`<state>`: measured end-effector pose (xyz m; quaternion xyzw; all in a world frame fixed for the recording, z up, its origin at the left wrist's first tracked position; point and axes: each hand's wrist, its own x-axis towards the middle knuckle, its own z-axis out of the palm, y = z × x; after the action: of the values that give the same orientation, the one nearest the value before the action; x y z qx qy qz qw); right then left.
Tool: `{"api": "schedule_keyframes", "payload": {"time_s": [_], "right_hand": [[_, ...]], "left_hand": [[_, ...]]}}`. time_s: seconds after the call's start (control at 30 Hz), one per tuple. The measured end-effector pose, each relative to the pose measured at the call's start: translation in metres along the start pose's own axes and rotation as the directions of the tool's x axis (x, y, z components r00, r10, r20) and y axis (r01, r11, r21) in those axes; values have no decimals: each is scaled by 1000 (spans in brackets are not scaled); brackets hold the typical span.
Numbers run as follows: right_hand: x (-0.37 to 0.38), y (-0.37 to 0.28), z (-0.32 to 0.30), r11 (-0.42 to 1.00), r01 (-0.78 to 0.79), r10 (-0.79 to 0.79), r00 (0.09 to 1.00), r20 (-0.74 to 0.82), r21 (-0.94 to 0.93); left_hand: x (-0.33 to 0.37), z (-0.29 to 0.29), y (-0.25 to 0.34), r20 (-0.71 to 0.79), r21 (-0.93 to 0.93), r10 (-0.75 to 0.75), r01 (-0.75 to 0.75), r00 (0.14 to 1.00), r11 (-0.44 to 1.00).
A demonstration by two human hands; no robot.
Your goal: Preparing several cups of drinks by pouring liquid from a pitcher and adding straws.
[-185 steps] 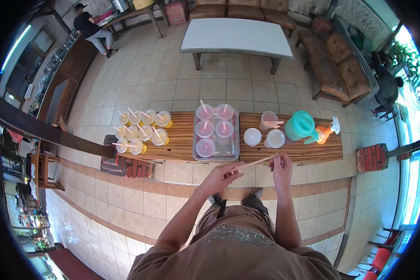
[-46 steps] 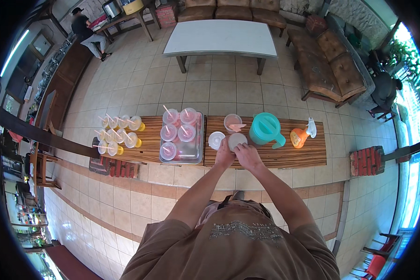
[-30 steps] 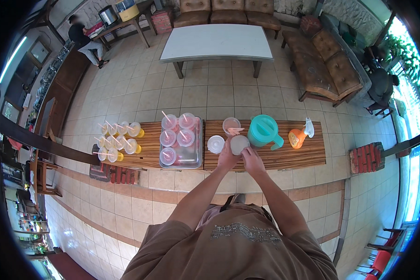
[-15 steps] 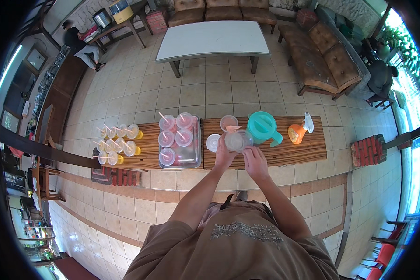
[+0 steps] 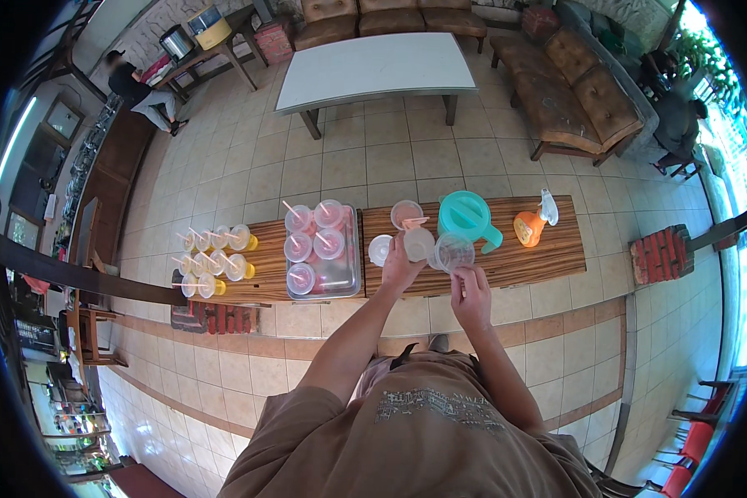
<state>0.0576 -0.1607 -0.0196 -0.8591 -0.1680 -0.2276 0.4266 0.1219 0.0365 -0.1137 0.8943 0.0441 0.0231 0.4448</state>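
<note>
- Far left of the teal round plastic pitcher (image 5: 463,216): a group of lidded plastic cups of yellow drink (image 5: 217,261) in three rows, each with a pale straw, on the brown striped wooden table (image 5: 548,262).
- Left of the pitcher, nearer to it than the yellow group: a silver rectangular metal tray (image 5: 335,280) carrying five lidded plastic cups of pink drink (image 5: 329,243), with straws. Its near right corner is bare.
- Left of the pitcher, beyond the tray: a white round plastic lid (image 5: 381,250), lying on the table.
- Left of the pitcher and nearer the person: the left hand (image 5: 400,270). Its grip is closed around a stack of translucent plastic cups (image 5: 419,244).
- Just left of the pitcher, past the stack: a clear round pinkish plastic container (image 5: 406,212), pale pink straws (image 5: 416,222) at its near rim.
- At the pitcher's near side: a clear plastic cup (image 5: 454,251), tilted. The right hand (image 5: 471,303) pinches its near edge with the fingertips. Whether cup and stack touch cannot be told.
- Right of the pitcher, apart from it: an orange plastic spray bottle (image 5: 527,229) with a white trigger head, upright on the table.
</note>
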Motion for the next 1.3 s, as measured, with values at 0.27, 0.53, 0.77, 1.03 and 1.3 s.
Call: {"api": "schedule_keyframes", "payload": {"time_s": [0.27,0.53,0.77,1.03,1.3], "right_hand": [[0,-6,0,996,82,-80,994,75,-26],[-25,1,-12,998,65,-65,979,191,4],[-37,-2,-26,966,-62,-35,930,365,252],[-1,8,-33,979,70,-110,973,204,193],[43,126,-8,742,-511,519,848,109,434]], "left_hand": [[-4,-3,-2,39,74,52,-55,998,996],[-26,-14,9,-6,225,29,-27,1000,974],[-98,-63,66,380,-174,192,-134,905,976],[-103,-48,51,96,-467,71,-18,993,884],[-101,-72,41,-59,-458,-15,-14,998,889]]}}
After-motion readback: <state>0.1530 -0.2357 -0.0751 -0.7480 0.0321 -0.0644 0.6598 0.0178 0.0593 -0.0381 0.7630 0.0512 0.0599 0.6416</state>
